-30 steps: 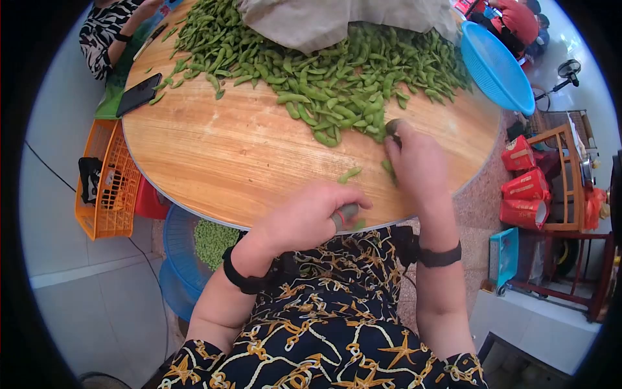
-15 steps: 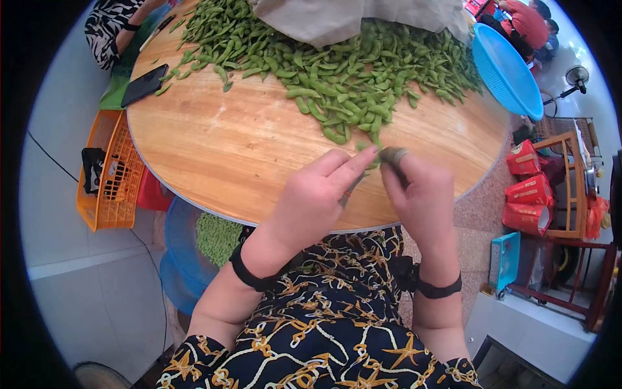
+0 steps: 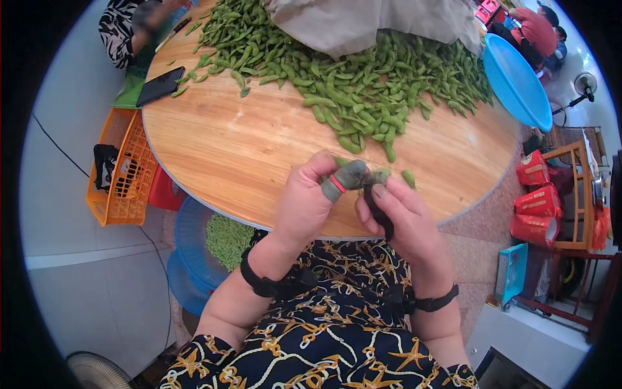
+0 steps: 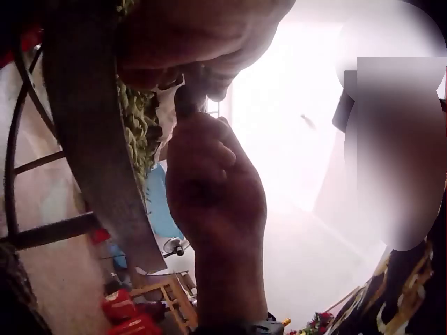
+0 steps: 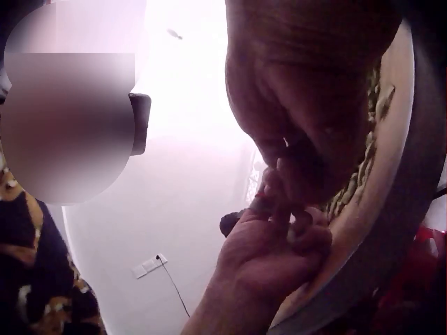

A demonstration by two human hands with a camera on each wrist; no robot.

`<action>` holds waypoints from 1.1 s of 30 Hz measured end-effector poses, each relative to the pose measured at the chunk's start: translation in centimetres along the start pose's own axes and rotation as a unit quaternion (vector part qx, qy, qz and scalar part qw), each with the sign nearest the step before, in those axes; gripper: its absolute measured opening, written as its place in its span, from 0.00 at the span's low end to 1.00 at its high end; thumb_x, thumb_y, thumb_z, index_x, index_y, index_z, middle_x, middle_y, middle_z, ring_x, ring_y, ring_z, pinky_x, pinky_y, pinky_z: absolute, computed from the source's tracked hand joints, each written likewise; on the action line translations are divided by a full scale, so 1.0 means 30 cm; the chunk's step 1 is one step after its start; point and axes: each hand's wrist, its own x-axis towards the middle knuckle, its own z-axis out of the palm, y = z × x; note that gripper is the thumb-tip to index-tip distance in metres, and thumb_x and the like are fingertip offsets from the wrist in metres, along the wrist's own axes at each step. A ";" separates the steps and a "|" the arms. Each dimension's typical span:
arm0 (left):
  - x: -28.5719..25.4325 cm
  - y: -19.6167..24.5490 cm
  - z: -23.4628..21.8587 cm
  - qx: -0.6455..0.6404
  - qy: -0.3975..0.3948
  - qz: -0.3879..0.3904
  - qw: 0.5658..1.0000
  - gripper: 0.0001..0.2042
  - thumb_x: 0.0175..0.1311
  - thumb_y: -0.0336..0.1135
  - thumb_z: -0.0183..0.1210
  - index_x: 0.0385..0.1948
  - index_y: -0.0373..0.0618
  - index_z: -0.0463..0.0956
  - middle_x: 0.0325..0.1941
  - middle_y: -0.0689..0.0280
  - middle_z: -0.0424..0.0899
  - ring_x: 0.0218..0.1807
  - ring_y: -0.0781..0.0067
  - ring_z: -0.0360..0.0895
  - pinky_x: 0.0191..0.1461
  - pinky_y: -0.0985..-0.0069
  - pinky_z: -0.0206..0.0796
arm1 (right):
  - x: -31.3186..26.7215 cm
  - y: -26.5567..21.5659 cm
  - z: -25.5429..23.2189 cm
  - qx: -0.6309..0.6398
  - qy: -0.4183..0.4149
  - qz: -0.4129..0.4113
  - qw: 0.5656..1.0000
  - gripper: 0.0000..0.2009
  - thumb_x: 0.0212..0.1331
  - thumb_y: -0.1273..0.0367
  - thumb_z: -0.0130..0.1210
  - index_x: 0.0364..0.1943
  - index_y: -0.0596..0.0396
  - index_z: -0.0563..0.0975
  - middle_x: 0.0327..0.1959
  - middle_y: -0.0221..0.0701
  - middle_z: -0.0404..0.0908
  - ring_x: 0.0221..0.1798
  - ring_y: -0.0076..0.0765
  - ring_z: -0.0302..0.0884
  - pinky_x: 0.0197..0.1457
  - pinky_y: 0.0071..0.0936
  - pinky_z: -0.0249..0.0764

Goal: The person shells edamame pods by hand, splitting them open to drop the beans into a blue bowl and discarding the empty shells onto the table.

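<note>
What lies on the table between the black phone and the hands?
Only bare wood of the table lies between the phone and the hands, in the head view.

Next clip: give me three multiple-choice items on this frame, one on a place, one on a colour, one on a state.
1. Where does the phone lie?
A. at the far left edge of the round wooden table
B. in the orange crate
C. on the blue basin

2. What colour is the crate beside the table?
A. green
B. orange
C. white

3. What are the left hand and right hand doing?
A. resting flat on the table
B. hanging idle
C. pinching a pod between their fingers

Answers: 1 A, the dark phone sits on the wood by the scattered pods. 2 B, its lattice walls are orange. 3 C, both hands meet above the near table edge with fingers closed on the pod.
</note>
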 end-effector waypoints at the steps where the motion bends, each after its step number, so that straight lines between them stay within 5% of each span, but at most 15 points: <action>1: 0.003 -0.007 -0.001 0.023 0.007 0.019 1.000 0.05 0.59 0.31 0.56 0.30 0.40 0.78 0.26 0.71 0.77 0.30 0.84 0.71 0.36 0.86 0.63 | 0.002 0.006 -0.007 0.007 -0.013 0.008 1.000 0.12 0.66 0.64 0.40 0.37 0.56 0.73 0.23 0.21 0.69 0.24 0.13 0.62 0.27 0.12 0.60; 4: 0.009 -0.013 -0.006 0.038 0.023 0.018 0.999 0.05 0.57 0.30 0.59 0.23 0.44 0.75 0.23 0.75 0.74 0.28 0.89 0.65 0.35 0.84 0.61 | 0.000 0.004 -0.011 0.010 -0.031 0.020 0.999 0.11 0.66 0.65 0.40 0.31 0.55 0.71 0.22 0.20 0.69 0.22 0.13 0.62 0.25 0.12 0.59; 9: -0.006 -0.001 -0.006 0.180 0.026 0.038 0.983 0.04 0.54 0.30 0.61 0.26 0.43 0.75 0.25 0.75 0.73 0.29 0.87 0.66 0.36 0.85 0.61 | 0.014 0.019 -0.005 -0.061 -0.004 -0.024 0.998 0.11 0.65 0.65 0.41 0.29 0.54 0.71 0.21 0.20 0.69 0.21 0.12 0.62 0.22 0.11 0.57; 11: -0.012 0.018 0.000 0.241 0.036 0.055 0.968 0.05 0.54 0.30 0.61 0.29 0.42 0.76 0.26 0.73 0.75 0.31 0.85 0.70 0.37 0.86 0.62 | 0.003 0.018 -0.004 -0.035 -0.009 0.020 0.999 0.11 0.65 0.66 0.41 0.28 0.54 0.71 0.19 0.20 0.68 0.21 0.12 0.61 0.22 0.11 0.56; 13: -0.013 -0.010 -0.016 0.109 0.021 0.037 0.993 0.06 0.51 0.29 0.63 0.27 0.43 0.75 0.25 0.73 0.74 0.28 0.86 0.68 0.34 0.87 0.60 | -0.006 0.013 -0.009 0.001 -0.031 0.036 0.999 0.11 0.66 0.66 0.40 0.29 0.54 0.71 0.19 0.19 0.67 0.20 0.12 0.60 0.21 0.12 0.55; 21: -0.004 -0.017 -0.030 0.105 0.011 0.046 0.993 0.09 0.51 0.29 0.63 0.20 0.45 0.69 0.23 0.75 0.69 0.27 0.86 0.64 0.32 0.87 0.57 | 0.009 0.037 -0.016 0.050 -0.058 0.076 0.994 0.09 0.66 0.66 0.41 0.35 0.55 0.70 0.22 0.20 0.67 0.19 0.12 0.57 0.20 0.10 0.52; 24: -0.005 -0.001 -0.047 -0.006 -0.120 0.004 0.993 0.09 0.52 0.30 0.63 0.20 0.43 0.69 0.23 0.73 0.66 0.27 0.85 0.62 0.32 0.86 0.55 | -0.006 0.030 -0.025 0.148 -0.101 0.107 0.978 0.08 0.66 0.67 0.41 0.38 0.56 0.70 0.25 0.21 0.68 0.19 0.12 0.56 0.20 0.09 0.52; 27: -0.004 0.010 -0.043 -0.068 -0.144 -0.032 0.987 0.09 0.52 0.31 0.63 0.22 0.43 0.71 0.24 0.74 0.69 0.28 0.86 0.64 0.32 0.86 0.57 | -0.008 0.029 -0.029 0.218 -0.124 0.141 0.958 0.08 0.65 0.67 0.42 0.40 0.56 0.70 0.24 0.22 0.68 0.19 0.12 0.56 0.20 0.09 0.52; 30: -0.009 -0.004 -0.011 0.082 -0.063 -0.002 0.995 0.08 0.53 0.32 0.63 0.26 0.42 0.73 0.26 0.75 0.72 0.29 0.88 0.64 0.33 0.87 0.57 | 0.001 0.043 -0.024 0.094 -0.052 0.065 0.992 0.07 0.64 0.68 0.45 0.37 0.56 0.72 0.23 0.22 0.70 0.20 0.12 0.59 0.22 0.10 0.55; 32: -0.016 0.013 0.012 0.116 -0.033 -0.002 0.993 0.07 0.53 0.31 0.63 0.29 0.41 0.74 0.27 0.74 0.73 0.30 0.88 0.66 0.32 0.87 0.58 | -0.006 0.026 -0.008 -0.261 0.074 -0.101 0.957 0.07 0.62 0.69 0.47 0.32 0.55 0.74 0.22 0.21 0.72 0.22 0.11 0.63 0.24 0.10 0.59; 33: -0.019 0.018 0.020 0.150 -0.002 -0.003 0.989 0.08 0.53 0.30 0.63 0.31 0.40 0.74 0.29 0.73 0.74 0.31 0.88 0.67 0.32 0.88 0.60 | -0.003 0.029 -0.008 -0.261 0.073 -0.101 0.957 0.07 0.62 0.69 0.47 0.32 0.55 0.74 0.22 0.21 0.72 0.22 0.11 0.63 0.24 0.10 0.59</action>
